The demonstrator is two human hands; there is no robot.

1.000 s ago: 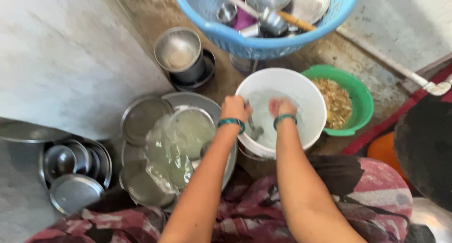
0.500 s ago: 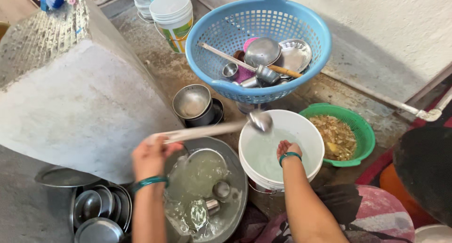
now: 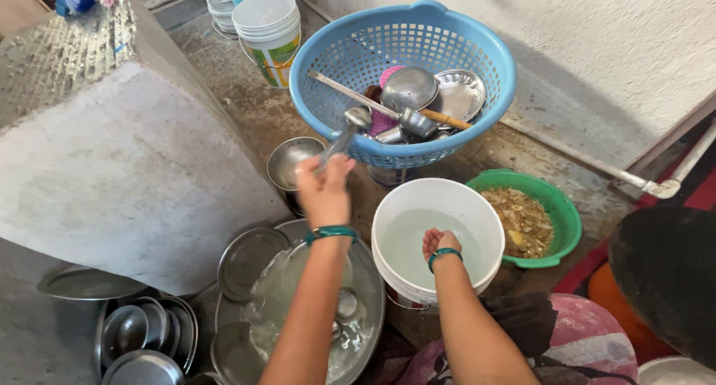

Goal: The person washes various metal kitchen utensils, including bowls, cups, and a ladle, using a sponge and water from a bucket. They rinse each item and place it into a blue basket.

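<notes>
Now my left hand (image 3: 325,185) is closed around the handle of a steel ladle (image 3: 350,128), lifted toward the blue basket (image 3: 313,94) at 12 o'clock. Ladle bowl sits just at the basket's near rim, handle end in my fist. My right hand (image 3: 438,243) rests loosely curled, holding nothing, inside the white bucket (image 3: 388,269) of water at 3 o'clock. Ladle looks stiff, light steel, probably wet and slippery; I judge mid-handle is the safest hold, not the bowl. Basket already has a plate, more ladles and a wooden-handled utensil. Steel cup (image 3: 287,161) sits between basket and me. Wide basin (image 3: 369,310) of soapy water at 6 o'clock under my left arm, plates (image 3: 250,254) beside it. Green bowl (image 3: 567,221) of scraps further at 3. Concrete block (image 3: 127,154) at 9. Small bowls (image 3: 142,333) stacked at 8.
</notes>
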